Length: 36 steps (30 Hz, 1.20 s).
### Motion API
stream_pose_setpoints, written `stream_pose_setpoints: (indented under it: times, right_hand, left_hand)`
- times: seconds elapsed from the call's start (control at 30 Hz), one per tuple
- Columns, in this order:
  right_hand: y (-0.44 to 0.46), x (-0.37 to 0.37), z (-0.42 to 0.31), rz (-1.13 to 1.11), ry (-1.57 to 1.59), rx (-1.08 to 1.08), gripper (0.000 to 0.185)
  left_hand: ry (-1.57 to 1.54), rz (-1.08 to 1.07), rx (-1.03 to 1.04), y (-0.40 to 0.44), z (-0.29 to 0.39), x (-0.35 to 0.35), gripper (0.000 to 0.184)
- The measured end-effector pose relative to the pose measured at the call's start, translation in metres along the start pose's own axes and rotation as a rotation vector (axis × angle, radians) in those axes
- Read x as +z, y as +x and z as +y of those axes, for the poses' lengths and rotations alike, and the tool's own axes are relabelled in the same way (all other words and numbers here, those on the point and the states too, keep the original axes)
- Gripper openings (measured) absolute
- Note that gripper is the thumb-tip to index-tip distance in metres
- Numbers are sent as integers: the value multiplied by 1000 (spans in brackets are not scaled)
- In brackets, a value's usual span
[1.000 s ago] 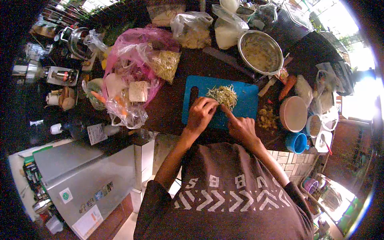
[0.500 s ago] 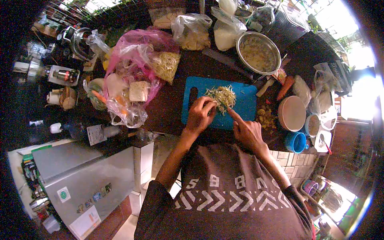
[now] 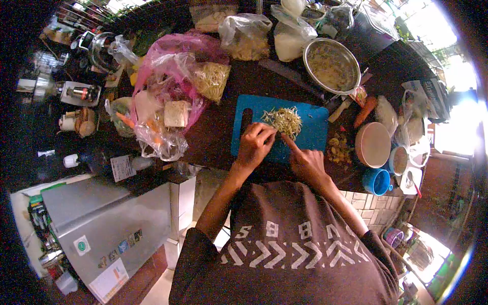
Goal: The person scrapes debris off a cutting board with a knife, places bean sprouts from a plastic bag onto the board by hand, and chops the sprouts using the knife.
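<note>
A loose pile of bean sprouts point(image 3: 285, 120) lies on the blue cutting board point(image 3: 249, 137). My left hand point(image 3: 255, 145) is at the pile's near left edge, its fingers bent and pinched on some sprouts. Beside it, my right hand point(image 3: 308, 163) reaches in from the right over the board's near side. Its index finger is stretched toward the sprouts while the other fingers curl under; whatever they grip is hidden. The two hands' fingertips are close together.
A pink plastic bag point(image 3: 175, 58) with a bag of sprouts point(image 3: 212, 81) and a pale block point(image 3: 176, 114) sits left. Behind the board are a long dark blade point(image 3: 290, 77) and a metal bowl point(image 3: 332, 66). Rightward stand a carrot point(image 3: 365, 112), beige bowl point(image 3: 372, 145) and blue cup point(image 3: 376, 181).
My right hand has shifted slightly left, its index fingertip nearer my left fingers. My left hand stays at the pile's edge. The whole view has moved a little.
</note>
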State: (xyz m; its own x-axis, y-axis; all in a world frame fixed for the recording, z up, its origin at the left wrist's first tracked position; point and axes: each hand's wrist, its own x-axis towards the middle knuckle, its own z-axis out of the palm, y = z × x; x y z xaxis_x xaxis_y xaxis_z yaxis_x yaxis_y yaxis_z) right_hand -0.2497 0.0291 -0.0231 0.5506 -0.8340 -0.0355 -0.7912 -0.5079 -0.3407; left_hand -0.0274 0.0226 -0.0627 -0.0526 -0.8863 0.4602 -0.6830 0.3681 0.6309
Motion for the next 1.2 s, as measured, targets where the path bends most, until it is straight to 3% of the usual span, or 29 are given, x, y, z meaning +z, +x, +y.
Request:
stream_pose_setpoints:
  times: [0.1, 0.3, 0.37, 0.57, 0.8, 1.2]
  right_hand:
    - [8, 6, -1, 80, -94, -41, 72]
    - [5, -20, -8, 1, -85, -5, 75]
    - [-1, -34, -5, -109, -54, 17, 71]
    - [-12, -45, -5, -50, -1, 52, 67]
    - [-3, -41, -11, -107, -8, 71, 65]
    - [6, -6, -7, -6, -58, 8, 72]
  left_hand:
    - [-2, 17, 15, 2, 0, -2, 22]
    - [-8, 58, 27, 1, 0, -3, 18]
    - [-27, 40, 32, 3, -1, -4, 18]
    - [74, 59, 94, 9, 6, -13, 16]
    - [44, -21, 3, -4, -1, -8, 17]
    - [-8, 16, -47, -2, 4, -6, 14]
